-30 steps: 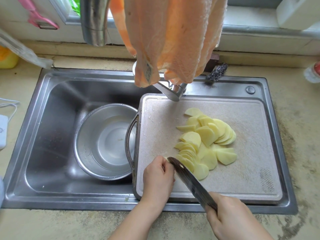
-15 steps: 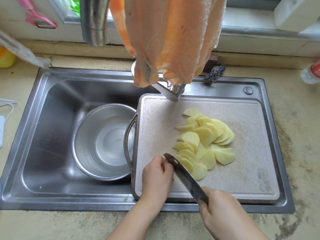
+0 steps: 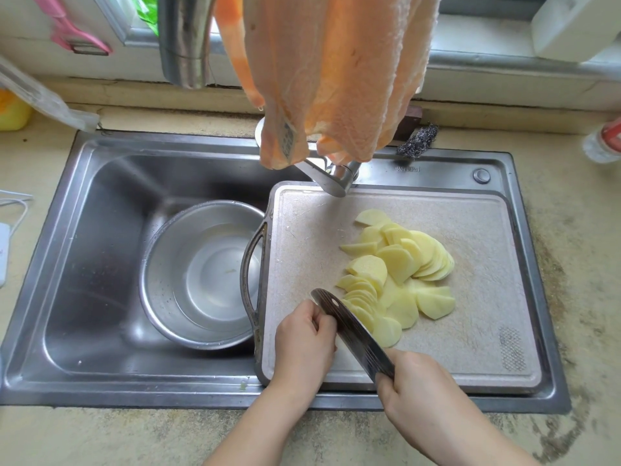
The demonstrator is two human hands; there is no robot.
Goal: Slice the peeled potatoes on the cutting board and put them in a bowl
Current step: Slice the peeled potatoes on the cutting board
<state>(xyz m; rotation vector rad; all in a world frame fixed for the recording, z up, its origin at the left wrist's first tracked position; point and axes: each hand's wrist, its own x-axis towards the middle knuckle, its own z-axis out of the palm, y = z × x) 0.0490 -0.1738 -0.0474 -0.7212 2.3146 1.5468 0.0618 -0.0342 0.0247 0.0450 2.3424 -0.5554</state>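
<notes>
Head view, hands:
Left hand (image 3: 307, 334): fingers curled in tight, knuckles against the flat of the knife blade; whatever potato piece it pinned was hidden under the hand, so cannot tell what it held.
Right hand (image 3: 418, 386): fingers wrapped closed round the knife handle, at the near edge of the board.
Knife (image 3: 353, 331): dark broad blade, slanted from the right hand up and left, tip near the left fingers, edge down at the near end of the slice pile.

Head view, task things:
Potato slices (image 3: 400, 274): pale yellow half-rounds, fanned and overlapping in a loose heap on the middle of the board; nearest ones touched the blade.
Cutting board (image 3: 470, 348): beige, speckled, laid across the right part of the sink, dark loop handle on its left side.
Bowl (image 3: 201, 274): steel, sat in the sink basin just left of the board, its right rim tucked under the board handle; no slices in it.

Head view, surroundings:
Sink (image 3: 100, 264): stainless, set in a stained tan counter (image 3: 134, 438).
Tap (image 3: 332, 181): spout over the board's far edge.
Towel (image 3: 336, 79): orange, hung above the tap, close to camera.
Steel scrubber (image 3: 418, 141): on the ledge behind the sink.
Pink peeler (image 3: 79, 38): hung at the upper left by the window frame.
</notes>
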